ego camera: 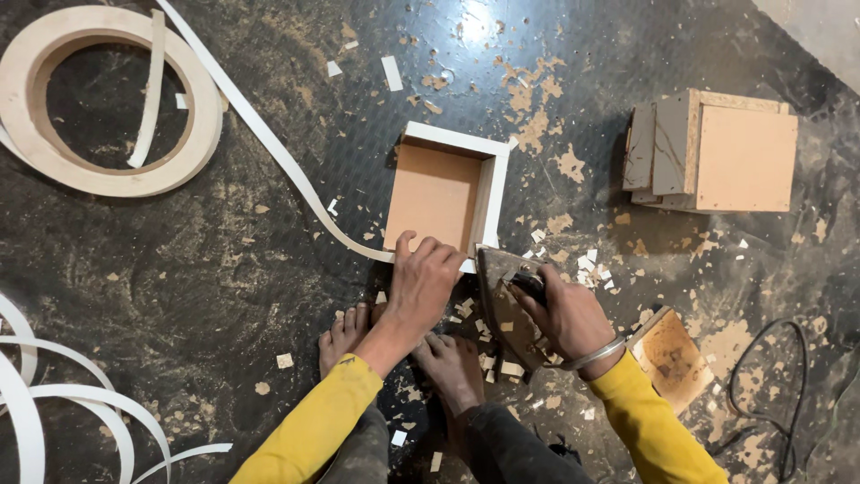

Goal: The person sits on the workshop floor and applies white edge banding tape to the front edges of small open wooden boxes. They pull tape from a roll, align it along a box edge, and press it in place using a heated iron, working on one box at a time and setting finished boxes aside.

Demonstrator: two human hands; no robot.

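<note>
A small open wooden box (439,193) with white edge banding on its rim sits on the dark floor. My left hand (421,280) presses down on the box's near edge, where a long white banding strip (269,143) runs in from the left. My right hand (564,314) grips the handle of a flat clothes iron (502,300), whose soleplate stands against the box's near right corner. My bare feet (403,350) rest just below the box. Both sleeves are yellow.
A coil of edge banding (107,103) lies at top left, and loose white strips (54,403) curl at bottom left. A second wooden box (717,152) stands at right. A small board (670,354) and a black cable (761,385) lie at bottom right. Wood chips are scattered everywhere.
</note>
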